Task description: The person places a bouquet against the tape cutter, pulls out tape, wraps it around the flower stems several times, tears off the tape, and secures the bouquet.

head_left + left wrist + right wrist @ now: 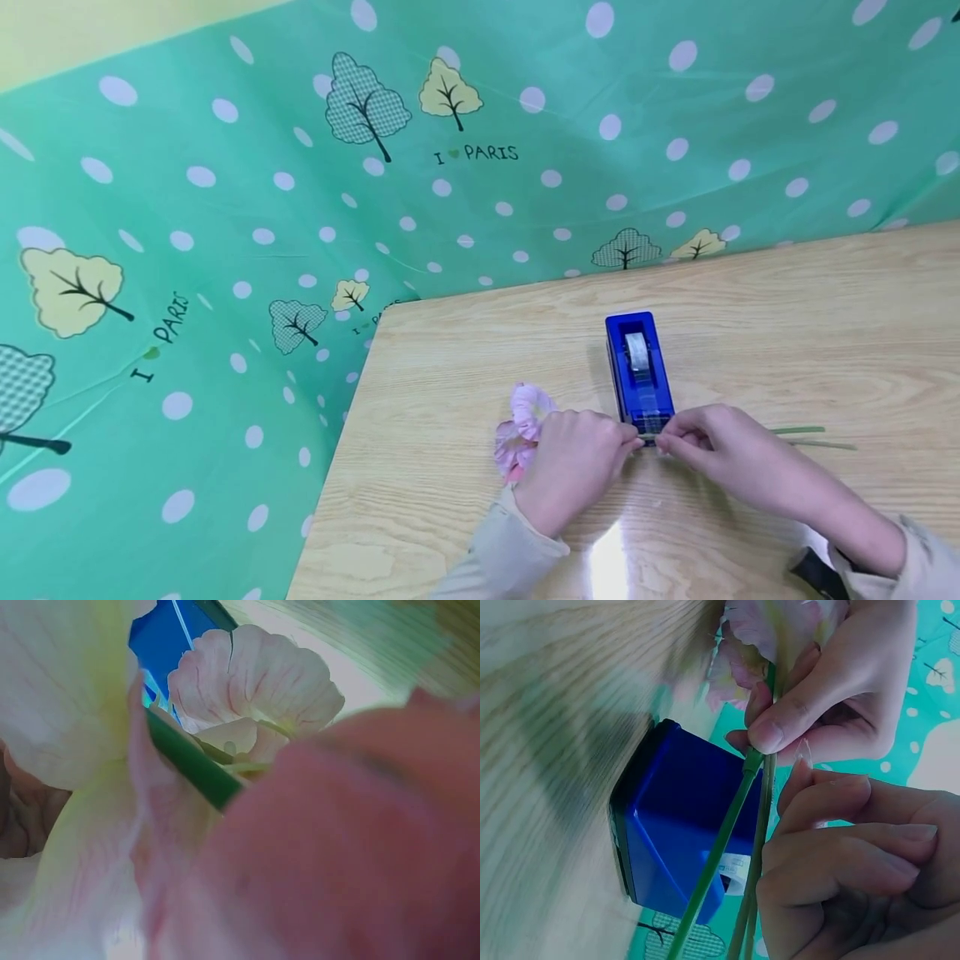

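My left hand (577,462) pinches the green stems (716,877) of pink artificial flowers (528,421) between thumb and fingers. The blossoms stick out on the left of that hand, and the stem ends (813,437) reach out past the right wrist. Close beside it, my right hand (720,454) has its fingers curled, pinching a small clear strip of tape (804,751) next to the stems. Just behind both hands stands a blue tape dispenser (637,358) with a roll of clear tape (637,352). Petals (255,679) and a stem (191,761) fill much of the left wrist view.
The light wooden table (427,400) carries all of this. A green dotted cloth (465,208) hangs behind it and along its left side. Near the right sleeve lies a black object (817,575), partly cut off by the frame's lower edge.
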The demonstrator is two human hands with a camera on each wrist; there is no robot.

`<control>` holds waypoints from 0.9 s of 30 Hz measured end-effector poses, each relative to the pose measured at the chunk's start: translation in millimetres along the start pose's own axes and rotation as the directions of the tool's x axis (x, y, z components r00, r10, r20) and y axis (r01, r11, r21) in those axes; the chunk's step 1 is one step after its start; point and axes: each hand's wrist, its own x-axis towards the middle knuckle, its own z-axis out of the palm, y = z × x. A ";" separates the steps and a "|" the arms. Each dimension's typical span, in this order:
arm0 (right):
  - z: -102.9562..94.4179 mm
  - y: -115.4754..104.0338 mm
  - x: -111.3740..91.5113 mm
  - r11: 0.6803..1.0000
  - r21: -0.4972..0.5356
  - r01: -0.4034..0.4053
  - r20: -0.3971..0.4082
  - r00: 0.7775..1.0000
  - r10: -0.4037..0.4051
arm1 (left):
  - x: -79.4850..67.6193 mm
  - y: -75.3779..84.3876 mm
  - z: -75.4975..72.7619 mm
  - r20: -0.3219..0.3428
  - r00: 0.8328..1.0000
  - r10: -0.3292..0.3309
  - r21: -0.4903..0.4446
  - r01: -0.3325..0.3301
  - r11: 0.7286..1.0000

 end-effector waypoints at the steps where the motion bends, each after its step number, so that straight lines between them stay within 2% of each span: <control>1: -0.4 0.2 -0.1 1.000 0.005 0.003 0.005 1.000 -0.003 | 0.0 0.2 -0.2 0.000 1.000 0.001 0.006 -0.001 1.000; 10: -0.7 1.7 -0.9 1.000 0.001 0.003 0.008 1.000 -0.003 | 0.8 1.0 0.3 -0.014 1.000 0.012 0.014 -0.012 1.000; 17: 1.7 -0.3 -2.7 0.992 -0.120 -0.028 -0.067 0.998 0.020 | 0.9 2.9 -1.2 -0.002 1.000 0.022 0.007 -0.022 1.000; 21: 5.2 -3.6 -3.2 0.981 -0.186 -0.052 -0.116 0.993 0.030 | 0.7 4.1 -2.3 0.019 1.000 0.010 0.016 -0.011 1.000; 27: 9.2 -7.5 -4.0 0.963 -0.254 -0.086 -0.168 0.985 0.043 | -0.4 4.5 -2.3 0.013 1.000 0.005 0.034 -0.005 0.999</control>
